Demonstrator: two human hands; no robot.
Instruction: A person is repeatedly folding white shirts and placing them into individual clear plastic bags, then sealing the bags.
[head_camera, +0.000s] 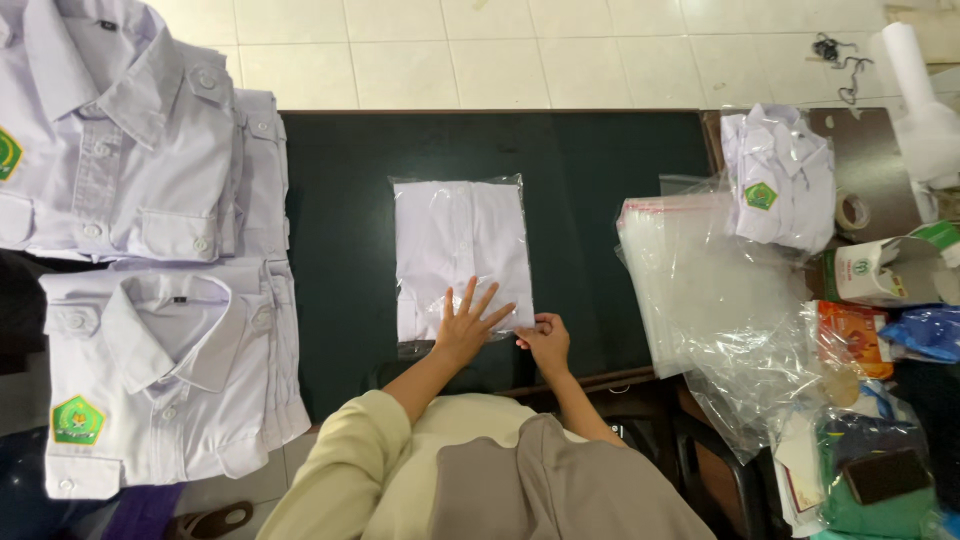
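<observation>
Your left hand (465, 325) lies flat with fingers spread on the near end of the bagged shirt (460, 255), which sits in the middle of the dark bench (590, 160). That hand grips nothing; it only presses. Your right hand (545, 342) is at the bag's near right corner, and its fingertips look pinched on the plastic edge there, though the exact hold is too small to tell for sure.

To do this well, keep the flat palm firm on the shirt so the folded cloth does not slide inside the bag while the other hand works the edge. Press air toward the near opening before you fold the flap, and keep the flap square with the bag's sides so it lies smooth.

Left of the bagged shirt, two stacks of folded white shirts (150, 250) with green badges overhang the bench edge. Right of it lies a pile of empty clear bags (700, 280), and beyond those one more bagged shirt (780, 175) and a roll of tape (852, 212).
</observation>
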